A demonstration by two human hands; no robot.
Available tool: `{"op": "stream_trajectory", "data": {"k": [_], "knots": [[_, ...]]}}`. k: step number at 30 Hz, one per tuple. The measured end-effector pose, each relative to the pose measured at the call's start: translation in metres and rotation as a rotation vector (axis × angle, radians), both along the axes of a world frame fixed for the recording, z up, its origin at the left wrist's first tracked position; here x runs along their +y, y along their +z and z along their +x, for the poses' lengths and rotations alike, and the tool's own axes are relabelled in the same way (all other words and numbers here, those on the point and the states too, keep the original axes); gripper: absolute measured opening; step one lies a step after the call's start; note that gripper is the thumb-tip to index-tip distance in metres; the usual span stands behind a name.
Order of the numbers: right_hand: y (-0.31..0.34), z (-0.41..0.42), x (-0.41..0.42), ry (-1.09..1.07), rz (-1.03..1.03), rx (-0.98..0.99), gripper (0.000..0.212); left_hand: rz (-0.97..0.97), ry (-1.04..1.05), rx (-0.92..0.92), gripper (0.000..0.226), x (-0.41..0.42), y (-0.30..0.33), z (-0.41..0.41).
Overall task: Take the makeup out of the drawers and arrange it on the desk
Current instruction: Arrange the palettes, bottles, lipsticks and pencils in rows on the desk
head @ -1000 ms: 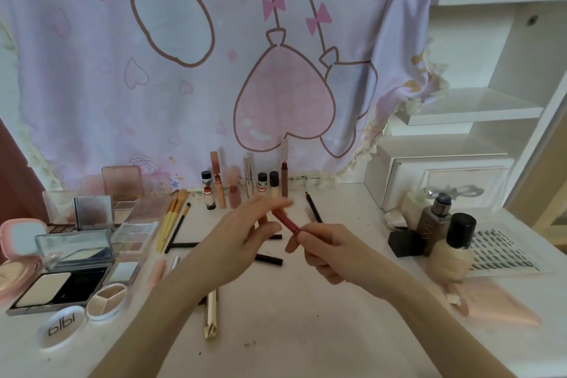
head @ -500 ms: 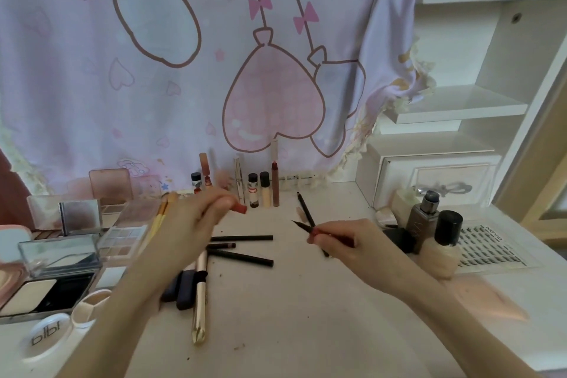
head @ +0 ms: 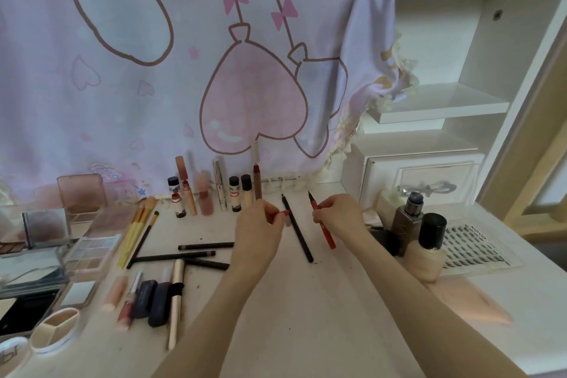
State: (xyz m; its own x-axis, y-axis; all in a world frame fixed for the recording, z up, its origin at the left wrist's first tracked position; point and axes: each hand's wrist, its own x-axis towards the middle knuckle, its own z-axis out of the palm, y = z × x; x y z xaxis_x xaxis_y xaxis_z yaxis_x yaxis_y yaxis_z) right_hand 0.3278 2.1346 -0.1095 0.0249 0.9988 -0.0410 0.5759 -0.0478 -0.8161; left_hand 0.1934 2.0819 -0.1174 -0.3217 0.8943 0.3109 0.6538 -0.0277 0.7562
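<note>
Red pen [head: 324,228] pinched in right hand [head: 339,218], tip uncapped, over the desk [head: 306,301] middle. Left hand [head: 260,227] pinches its red cap [head: 283,213]; hands near but apart. Step looks like checking the pen. Next: line cap to tip, press on, lay beside black pencil [head: 297,232].

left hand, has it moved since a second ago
Yes. The left hand, pinching the red cap, had swung left toward the brushes, and is now back right, beside the black pencil near the right hand.
</note>
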Motion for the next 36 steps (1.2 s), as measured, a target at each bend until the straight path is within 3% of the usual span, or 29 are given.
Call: {"op": "stream_trajectory", "data": {"k": [15, 22, 29, 32, 36], "knots": [[-0.013, -0.002, 0.049, 0.042, -0.107, -0.081, 0.018, 0.022, -0.047, 0.443, 0.016, 0.054, -0.027, 0.03], [-0.018, -0.005, 0.049, -0.011, -0.122, 0.14, 0.027, -0.004, -0.114, 0.564, 0.027, 0.055, -0.03, 0.022], [-0.017, -0.004, 0.041, 0.012, -0.192, 0.32, 0.026, 0.038, -0.229, 0.473, 0.025, 0.043, -0.021, 0.007], [-0.018, -0.005, 0.03, 0.041, -0.098, 0.244, 0.024, 0.016, -0.278, 0.445, 0.031, 0.028, -0.013, -0.011], [-0.018, -0.017, 0.001, 0.131, 0.174, -0.016, 0.022, -0.051, -0.246, 0.497, 0.032, 0.002, -0.005, -0.049]]}}
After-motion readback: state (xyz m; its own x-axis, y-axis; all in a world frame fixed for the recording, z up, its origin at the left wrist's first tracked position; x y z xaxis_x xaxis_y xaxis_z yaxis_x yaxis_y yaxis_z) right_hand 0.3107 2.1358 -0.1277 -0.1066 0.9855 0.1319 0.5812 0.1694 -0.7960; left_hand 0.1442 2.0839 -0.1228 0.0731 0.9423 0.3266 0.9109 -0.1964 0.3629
